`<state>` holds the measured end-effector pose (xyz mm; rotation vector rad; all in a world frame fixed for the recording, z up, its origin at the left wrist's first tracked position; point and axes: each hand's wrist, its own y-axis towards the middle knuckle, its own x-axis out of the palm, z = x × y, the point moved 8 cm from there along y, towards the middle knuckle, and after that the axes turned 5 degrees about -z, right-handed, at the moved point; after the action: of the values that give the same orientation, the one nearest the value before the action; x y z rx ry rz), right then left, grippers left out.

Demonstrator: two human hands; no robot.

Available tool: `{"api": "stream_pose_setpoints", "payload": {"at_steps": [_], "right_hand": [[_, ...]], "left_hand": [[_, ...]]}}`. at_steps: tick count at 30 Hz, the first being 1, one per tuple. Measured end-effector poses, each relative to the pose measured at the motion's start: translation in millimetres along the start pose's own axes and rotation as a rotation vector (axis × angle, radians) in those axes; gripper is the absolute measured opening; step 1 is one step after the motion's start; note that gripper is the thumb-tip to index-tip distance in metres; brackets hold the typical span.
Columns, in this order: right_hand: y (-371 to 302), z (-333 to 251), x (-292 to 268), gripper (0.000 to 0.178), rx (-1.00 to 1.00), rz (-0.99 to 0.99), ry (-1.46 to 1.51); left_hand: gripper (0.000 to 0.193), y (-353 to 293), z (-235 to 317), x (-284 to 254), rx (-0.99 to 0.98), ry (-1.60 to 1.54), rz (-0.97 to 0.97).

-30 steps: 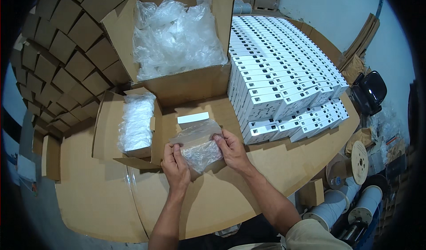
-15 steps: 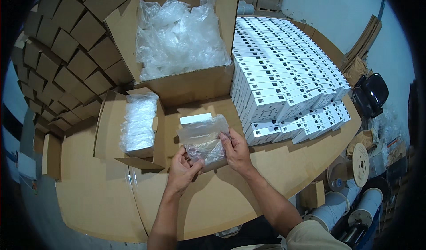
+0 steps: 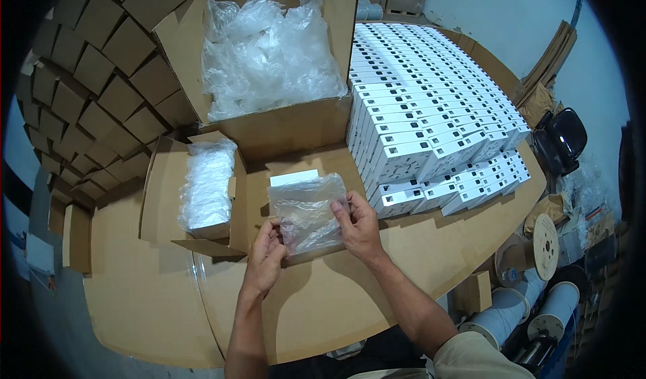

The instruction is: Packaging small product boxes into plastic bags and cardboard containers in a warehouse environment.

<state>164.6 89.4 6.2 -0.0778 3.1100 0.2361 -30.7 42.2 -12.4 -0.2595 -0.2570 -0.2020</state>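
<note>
A clear plastic bag is stretched between my two hands above the table. My left hand pinches its lower left edge, and my right hand grips its right side with the thumb on top. Just behind the bag lies a white box, partly covered by it. To the left stands an open cardboard carton with a row of plastic-wrapped packs inside. Behind, a large cardboard box is heaped with loose clear plastic bags.
Many white boxes stand in tight rows on the right of the cardboard-covered table. Brown cartons are piled at the left. Cable spools and a black chair are beyond the right edge.
My left hand has shifted slightly up and left along the bag's edge. The bag now lies flatter and more spread out between my hands.
</note>
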Motion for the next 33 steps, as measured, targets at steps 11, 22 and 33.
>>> {"api": "stream_pose_setpoints", "payload": {"at_steps": [11,22,33], "right_hand": [[-4,16,28,0.024,0.192,-0.373,0.132],[-1,11,22,0.019,0.118,-0.059,0.534],[-10,-6,19,0.024,-0.068,0.024,-0.119]], "left_hand": [[0.02,-2,24,-5,0.384,0.358,0.419],[0.027,-12,32,6,0.493,0.471,0.491],[0.022,-4,22,-8,0.414,0.175,0.521]]}}
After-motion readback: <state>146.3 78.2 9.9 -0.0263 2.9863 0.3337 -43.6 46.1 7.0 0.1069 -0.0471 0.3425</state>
